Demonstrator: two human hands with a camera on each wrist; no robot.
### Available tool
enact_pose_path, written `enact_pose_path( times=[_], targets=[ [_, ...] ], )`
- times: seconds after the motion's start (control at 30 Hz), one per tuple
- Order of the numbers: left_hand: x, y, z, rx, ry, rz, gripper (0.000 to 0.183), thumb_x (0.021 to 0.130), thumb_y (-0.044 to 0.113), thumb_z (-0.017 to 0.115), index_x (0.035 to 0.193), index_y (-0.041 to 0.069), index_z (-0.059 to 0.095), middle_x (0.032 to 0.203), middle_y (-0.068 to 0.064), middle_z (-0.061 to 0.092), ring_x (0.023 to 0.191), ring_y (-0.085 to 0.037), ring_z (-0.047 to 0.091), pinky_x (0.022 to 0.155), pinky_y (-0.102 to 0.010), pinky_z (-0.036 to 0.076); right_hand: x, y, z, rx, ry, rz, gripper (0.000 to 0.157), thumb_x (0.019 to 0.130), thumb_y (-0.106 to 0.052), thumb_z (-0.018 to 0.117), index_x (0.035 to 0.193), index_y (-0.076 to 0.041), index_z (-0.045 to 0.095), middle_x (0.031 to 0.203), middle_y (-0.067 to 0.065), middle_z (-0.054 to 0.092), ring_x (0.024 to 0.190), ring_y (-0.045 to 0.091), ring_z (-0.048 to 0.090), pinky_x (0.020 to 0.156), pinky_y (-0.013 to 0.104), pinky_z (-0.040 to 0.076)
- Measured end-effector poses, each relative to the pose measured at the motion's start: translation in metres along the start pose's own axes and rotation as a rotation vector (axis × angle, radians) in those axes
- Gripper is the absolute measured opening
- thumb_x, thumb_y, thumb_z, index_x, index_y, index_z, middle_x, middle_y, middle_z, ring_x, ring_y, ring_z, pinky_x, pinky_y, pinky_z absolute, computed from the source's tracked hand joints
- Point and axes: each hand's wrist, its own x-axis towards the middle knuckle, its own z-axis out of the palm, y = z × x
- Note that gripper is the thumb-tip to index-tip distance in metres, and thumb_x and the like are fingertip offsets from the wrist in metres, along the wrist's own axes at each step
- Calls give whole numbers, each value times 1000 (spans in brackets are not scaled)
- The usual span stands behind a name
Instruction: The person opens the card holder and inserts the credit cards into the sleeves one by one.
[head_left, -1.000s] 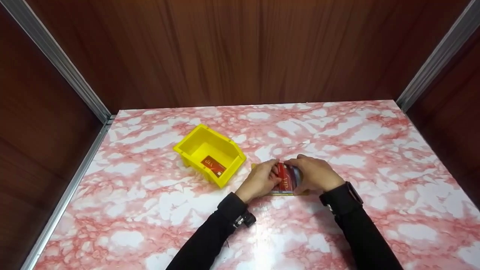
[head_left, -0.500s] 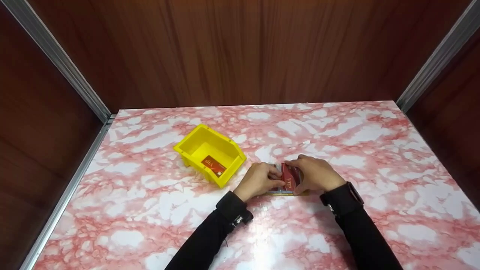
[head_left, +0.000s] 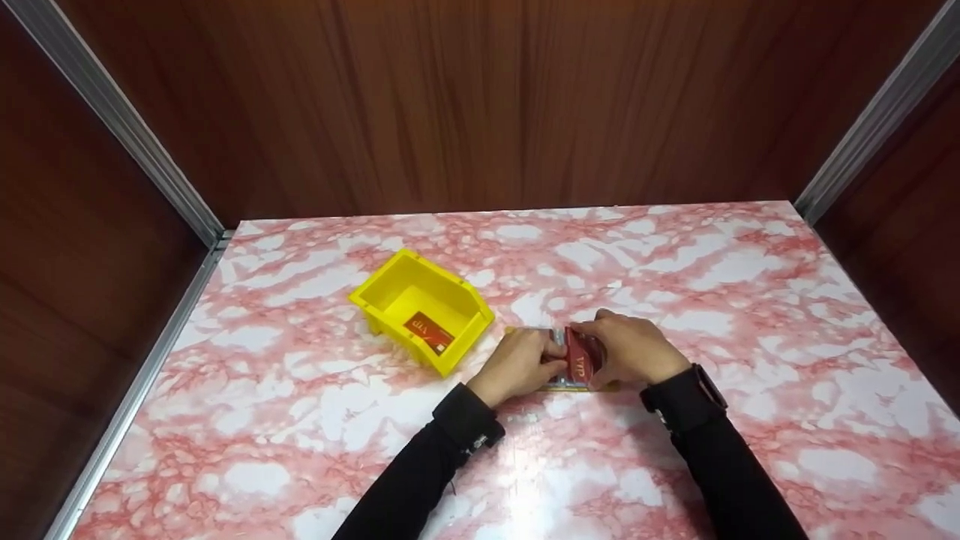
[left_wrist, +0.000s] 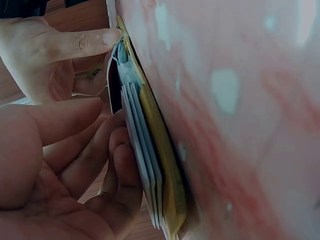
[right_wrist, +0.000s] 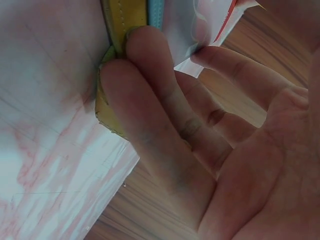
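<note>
A card holder (head_left: 564,388) with a yellow cover and clear sleeves lies spread on the table. Over its right part a red VIP card (head_left: 580,363) stands slightly tilted. My left hand (head_left: 517,366) pinches the card's left edge between thumb and forefinger. From the other side my right hand (head_left: 634,346) grips the holder and the sleeve around the card. Several stacked pages (left_wrist: 142,150) rise beside the yellow cover (left_wrist: 162,155) in the left wrist view. The right wrist view has fingers on the stitched yellow edge (right_wrist: 121,20); how deep the card sits is hidden.
A yellow open bin (head_left: 390,330) stands left of the hands, with another red VIP card (head_left: 427,331) on its floor. The pink-and-white marbled table (head_left: 300,450) is bounded by brown wood-grain panels (head_left: 480,105) at the back and sides.
My left hand has shifted slightly right, its fingers closer to the red card's edge, and clear sleeve shows left of the card. My right hand has stayed almost still.
</note>
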Motion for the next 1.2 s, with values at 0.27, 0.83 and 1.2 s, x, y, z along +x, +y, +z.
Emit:
enact_pose_path(
  times=[0.27, 0.83, 1.2],
  targets=[
    [1, -7, -8, -200, -98, -49, 20, 97, 19, 73, 112, 8, 80, 96, -4, 79, 82, -8, 65, 74, -18, 49, -2, -2, 1, -7, 40, -11, 83, 61, -23, 99, 136, -11, 66, 106, 9, 63, 85, 25, 64, 80, 52, 55],
    [-13, -25, -31, 54, -124, -126, 84, 62, 29, 101, 135, 9, 64, 125, -7, 64, 115, -24, 58, 105, -35, 48, 1, 2, 4, 112, 75, -68, 83, 51, -7, 95, 127, -13, 63, 125, 10, 52, 89, 28, 63, 77, 47, 55],
    [-11, -27, -29, 70, -120, -143, 82, 60, 33, 102, 130, 13, 65, 121, -5, 63, 111, -24, 59, 102, -36, 50, 2, 6, 4, 147, 84, -95, 80, 54, -12, 99, 123, -13, 58, 118, 10, 50, 88, 25, 59, 76, 44, 55]
  ],
)
